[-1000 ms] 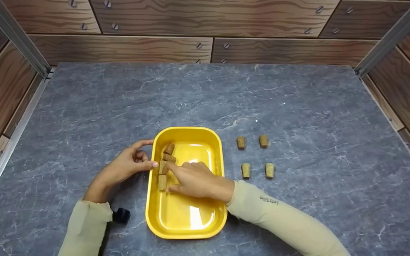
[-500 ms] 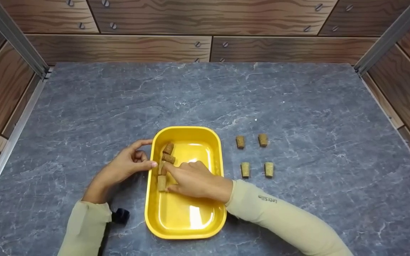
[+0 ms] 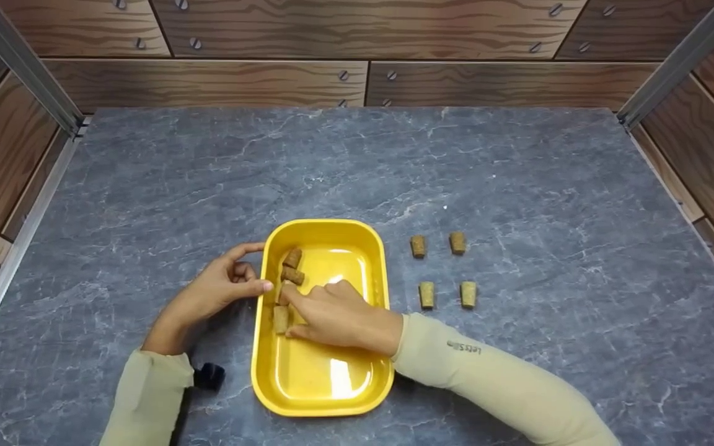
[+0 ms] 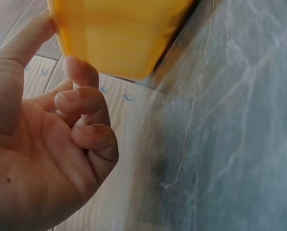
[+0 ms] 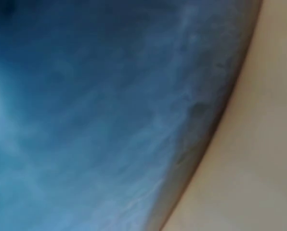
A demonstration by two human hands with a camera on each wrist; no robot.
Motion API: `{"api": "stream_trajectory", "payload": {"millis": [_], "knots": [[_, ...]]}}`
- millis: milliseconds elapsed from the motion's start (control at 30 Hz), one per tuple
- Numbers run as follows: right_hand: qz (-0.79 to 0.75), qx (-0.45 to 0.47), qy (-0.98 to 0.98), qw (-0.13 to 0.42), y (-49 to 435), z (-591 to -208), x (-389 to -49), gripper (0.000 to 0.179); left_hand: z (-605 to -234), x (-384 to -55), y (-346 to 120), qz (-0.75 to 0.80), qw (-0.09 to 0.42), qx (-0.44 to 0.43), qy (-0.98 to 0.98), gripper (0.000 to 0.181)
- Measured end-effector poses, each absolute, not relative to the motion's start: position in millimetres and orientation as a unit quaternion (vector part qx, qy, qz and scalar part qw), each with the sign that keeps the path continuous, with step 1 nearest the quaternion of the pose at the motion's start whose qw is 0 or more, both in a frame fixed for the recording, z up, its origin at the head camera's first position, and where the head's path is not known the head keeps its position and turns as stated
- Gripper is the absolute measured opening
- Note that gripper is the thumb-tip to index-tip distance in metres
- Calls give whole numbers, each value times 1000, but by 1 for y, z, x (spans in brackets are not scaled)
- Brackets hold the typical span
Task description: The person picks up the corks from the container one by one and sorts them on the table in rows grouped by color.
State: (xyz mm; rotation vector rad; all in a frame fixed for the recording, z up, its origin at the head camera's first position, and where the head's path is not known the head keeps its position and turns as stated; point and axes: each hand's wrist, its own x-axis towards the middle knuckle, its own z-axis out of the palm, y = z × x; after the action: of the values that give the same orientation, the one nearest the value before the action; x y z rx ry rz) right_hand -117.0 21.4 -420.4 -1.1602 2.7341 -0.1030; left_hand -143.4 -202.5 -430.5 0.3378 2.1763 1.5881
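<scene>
In the head view, a yellow plastic tray (image 3: pixel 332 411) has several tapered corks in a row along its left wall. Two brown corks (image 3: pixel 292 257) lie at the far end, tilted differently; a paler cork (image 3: pixel 281 320) sits nearest. My right hand (image 3: pixel 335 314) reaches over the tray's right wall. Its index finger presses a cork it partly covers, and its thumb tip is beside the paler one. My left hand (image 3: pixel 213 286) touches the tray's left rim with extended thumb and index finger. In the left wrist view, its other fingers curl beside the tray wall (image 4: pixel 119 38).
Right of the tray, two brown corks (image 3: pixel 437 244) stand behind two paler corks (image 3: pixel 447 295) on the grey marbled table (image 3: pixel 549 186). A small black object (image 3: pixel 209 376) is by the left wrist. Wood-patterned walls (image 3: pixel 357 83) enclose the back and sides. The right wrist view is blurred.
The right index finger and thumb have shifted very slightly among the corks at the left wall. The left hand stays at the rim, and the tray keeps its place.
</scene>
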Motion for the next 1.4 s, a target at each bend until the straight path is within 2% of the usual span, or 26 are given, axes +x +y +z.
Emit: {"api": "stream_trajectory", "payload": {"millis": [233,500,767,1000,1400], "knots": [[-48,-403,909,94,23,-421,-117,36,-431,-143,-203,570,211,122,785,68],[-66,-398,905,133,23,-421,-117,47,-431,-144,-201,571,210,122,784,68],[-62,-398,903,152,21,-423,-116,42,-430,-143,-201,582,215,123,774,68],[-41,-405,898,167,19,-424,-116,53,-430,-143,-201,584,213,124,773,68],[-53,-406,896,170,20,-424,-117,46,-430,-143,-201,588,215,114,771,69]]}}
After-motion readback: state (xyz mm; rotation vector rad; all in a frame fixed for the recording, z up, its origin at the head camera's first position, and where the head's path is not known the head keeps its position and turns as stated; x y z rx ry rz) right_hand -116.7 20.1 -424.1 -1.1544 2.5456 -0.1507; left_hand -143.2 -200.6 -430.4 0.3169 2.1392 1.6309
